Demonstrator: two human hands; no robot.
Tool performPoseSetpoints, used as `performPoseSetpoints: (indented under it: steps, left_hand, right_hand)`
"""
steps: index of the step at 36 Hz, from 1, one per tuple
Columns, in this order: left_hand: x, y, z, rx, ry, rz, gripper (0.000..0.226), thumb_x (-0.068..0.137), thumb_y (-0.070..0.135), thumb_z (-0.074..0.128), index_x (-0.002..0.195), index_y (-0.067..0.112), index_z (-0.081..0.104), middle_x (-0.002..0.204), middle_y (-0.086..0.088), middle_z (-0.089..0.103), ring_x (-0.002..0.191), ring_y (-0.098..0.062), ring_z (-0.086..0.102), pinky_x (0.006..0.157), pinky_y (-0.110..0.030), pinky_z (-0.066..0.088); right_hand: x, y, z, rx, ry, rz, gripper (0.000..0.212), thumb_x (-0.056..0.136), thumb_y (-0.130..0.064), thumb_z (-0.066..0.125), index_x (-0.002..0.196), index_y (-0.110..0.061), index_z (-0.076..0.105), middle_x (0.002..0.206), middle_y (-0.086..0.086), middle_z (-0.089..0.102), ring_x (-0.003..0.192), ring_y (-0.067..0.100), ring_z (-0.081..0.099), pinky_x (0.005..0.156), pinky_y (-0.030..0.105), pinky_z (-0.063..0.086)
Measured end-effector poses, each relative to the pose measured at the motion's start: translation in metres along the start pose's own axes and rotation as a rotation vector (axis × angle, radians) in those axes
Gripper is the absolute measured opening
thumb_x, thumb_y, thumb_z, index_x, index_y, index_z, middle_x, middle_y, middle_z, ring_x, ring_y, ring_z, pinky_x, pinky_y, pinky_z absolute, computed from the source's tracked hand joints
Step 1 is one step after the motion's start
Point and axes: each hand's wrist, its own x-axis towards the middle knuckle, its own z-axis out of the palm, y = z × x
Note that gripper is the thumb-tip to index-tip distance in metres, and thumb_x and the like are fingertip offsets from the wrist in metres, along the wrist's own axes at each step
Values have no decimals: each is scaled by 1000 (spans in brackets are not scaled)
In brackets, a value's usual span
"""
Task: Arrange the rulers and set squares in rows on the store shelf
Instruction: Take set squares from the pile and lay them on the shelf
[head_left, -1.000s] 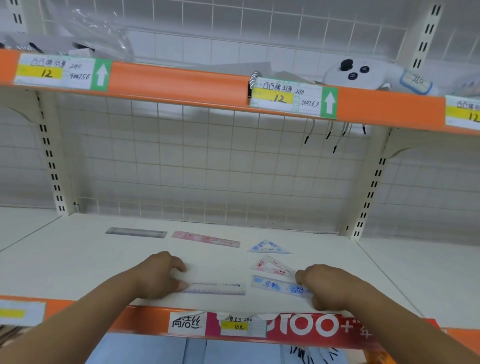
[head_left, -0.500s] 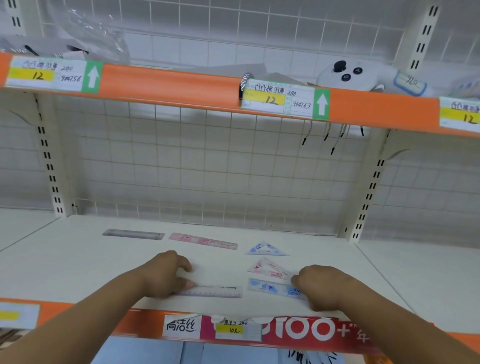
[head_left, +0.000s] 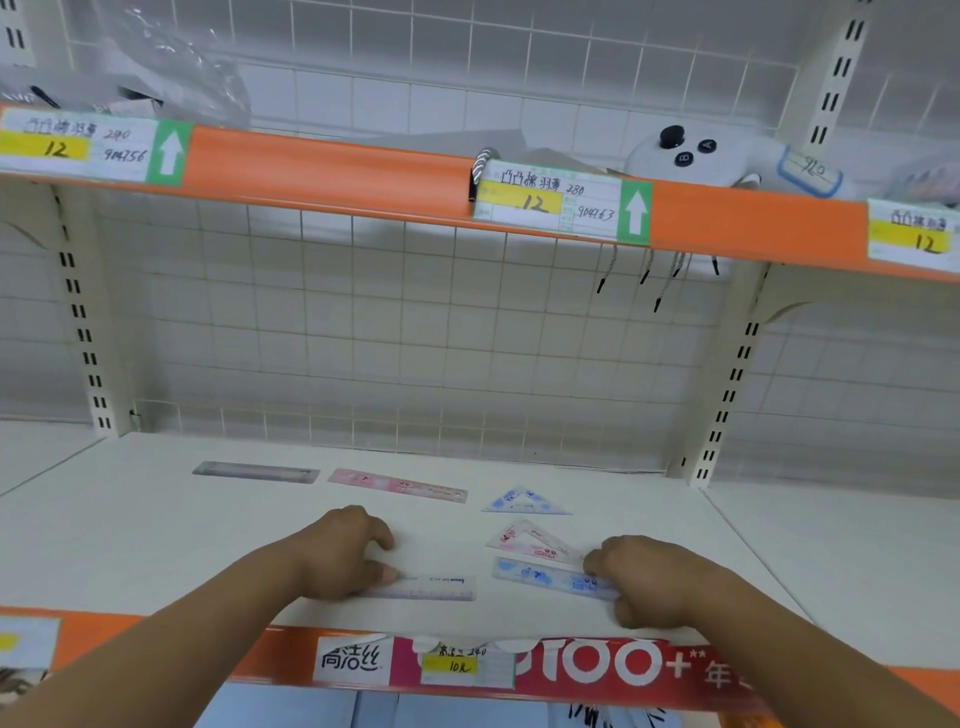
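Flat, light, slick plastic likely lifts best by an end: the left hand (head_left: 343, 556) pinches the clear ruler (head_left: 428, 588), the right hand (head_left: 655, 582) the blue ruler (head_left: 545, 576).

I get a bright, diffuse feed. The upper shelf (head_left: 332, 171) shades the back grid (head_left: 415, 270) at 12 o'clock. Wide-angle bending bows the uprights (head_left: 83, 332) at 3 and 9 o'clock. Print on the clear ruler (head_left: 436, 590) and blue ruler (head_left: 545, 574) smears.
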Motion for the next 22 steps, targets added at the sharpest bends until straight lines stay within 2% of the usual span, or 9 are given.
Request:
performPoseSetpoints:
  steps: [2, 7, 11, 17, 22]
  left_hand:
    - [3, 8, 0, 2, -4, 19, 51, 91, 49, 56, 135, 26, 49, 136, 0, 43, 126, -16, 41, 105, -24, 33]
    - [14, 35, 3, 4, -25, 79, 51, 91, 49, 56, 136, 26, 48, 137, 1, 43, 128, -16, 40, 106, -25, 32]
    - [25, 57, 6, 8, -27, 115, 51, 91, 49, 56, 136, 27, 49, 138, 1, 43, 128, -17, 41, 105, -25, 32]
    - [39, 82, 11, -8, -53, 133, 51, 90, 50, 56, 135, 26, 50, 138, 0, 44, 128, -17, 41, 105, -26, 33]
    - [47, 91, 12, -22, -55, 118, 50, 91, 48, 56, 135, 24, 51, 136, 0, 46, 125, -17, 44, 101, -25, 35]
  right_hand:
    - [-2, 5, -1, 11, 2, 14, 41, 87, -21, 56, 128, -20, 50, 114, 4, 55, 90, 16, 49, 79, 30, 47]
    - [-7, 25, 0, 15, 29, 52, 37, 85, -19, 54, 123, -21, 52, 98, -3, 46, 86, 15, 46, 73, 29, 43]
    - [-6, 45, 2, 3, 39, 103, 36, 86, -14, 51, 122, -20, 52, 97, -2, 44, 86, 16, 45, 66, 25, 37]
    - [1, 75, 6, 15, 19, 175, 37, 85, -11, 48, 121, -18, 53, 98, -1, 44, 87, 17, 46, 74, 29, 41]
    - [9, 97, 11, 6, 12, 196, 36, 85, -7, 45, 119, -16, 54, 97, -1, 42, 85, 18, 45, 64, 26, 36]
